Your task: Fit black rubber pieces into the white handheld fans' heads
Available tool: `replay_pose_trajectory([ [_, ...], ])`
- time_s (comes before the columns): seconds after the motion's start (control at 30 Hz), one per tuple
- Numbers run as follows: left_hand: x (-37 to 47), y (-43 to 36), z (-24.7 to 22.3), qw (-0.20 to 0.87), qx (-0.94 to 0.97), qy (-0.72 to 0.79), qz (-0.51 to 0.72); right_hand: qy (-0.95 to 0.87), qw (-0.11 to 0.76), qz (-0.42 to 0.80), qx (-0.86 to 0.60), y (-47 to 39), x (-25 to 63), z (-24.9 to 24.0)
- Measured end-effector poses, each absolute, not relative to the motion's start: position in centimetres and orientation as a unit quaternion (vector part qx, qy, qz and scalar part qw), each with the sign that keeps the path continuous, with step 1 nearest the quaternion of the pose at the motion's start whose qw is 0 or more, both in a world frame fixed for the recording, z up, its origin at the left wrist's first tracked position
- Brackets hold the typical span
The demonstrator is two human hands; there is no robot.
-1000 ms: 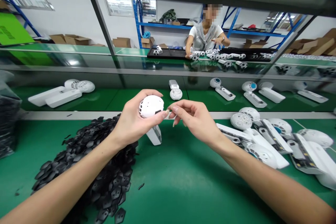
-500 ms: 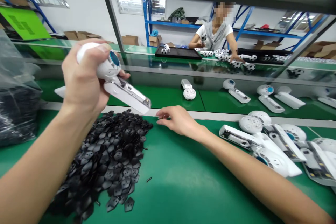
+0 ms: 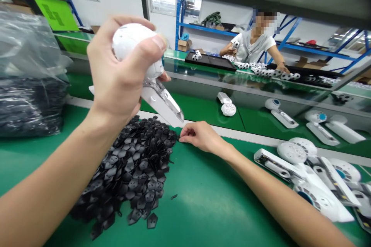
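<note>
My left hand is wrapped round the ball-shaped head of a white handheld fan, raised above the bench. The fan's handle slants down to the right, its inner side uncovered. Below it lies a heap of black pentagon pieces, thin and with small holes. My right hand is at the heap's right edge, thumb and fingers pinched on a small black piece, mostly hidden. More white fans lie piled on the right of the bench, some with open handles and blue discs.
A clear plastic bag of black pieces stands at the left. Several white fans lie on the green belt behind a pale rail. Across the line, a person handles football-patterned pieces beside a black tray.
The view has turned left. My left hand has brought the fan nearer and tipped it, hiding more of its blue disc. My right fingers have closed at the heap's edge.
</note>
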State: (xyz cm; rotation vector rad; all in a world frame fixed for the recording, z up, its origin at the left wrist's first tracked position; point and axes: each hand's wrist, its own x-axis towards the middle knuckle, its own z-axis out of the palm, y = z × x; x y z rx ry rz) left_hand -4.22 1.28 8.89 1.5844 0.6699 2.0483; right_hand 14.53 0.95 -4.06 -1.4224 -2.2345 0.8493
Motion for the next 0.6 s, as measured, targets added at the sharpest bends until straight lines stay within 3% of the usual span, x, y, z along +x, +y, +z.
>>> replay_pose_trajectory([
  [0.4,-3.9,1.1,8.5,0.254,0.583,0.243,0.733,-0.791,0.186,0.303,-0.497,2.1,14.3,-4.3],
  [0.6,-4.1,1.1,8.1,0.251,0.592,0.248,0.724,-0.806,0.253,0.292,-0.449,1.0,15.1,-4.5],
])
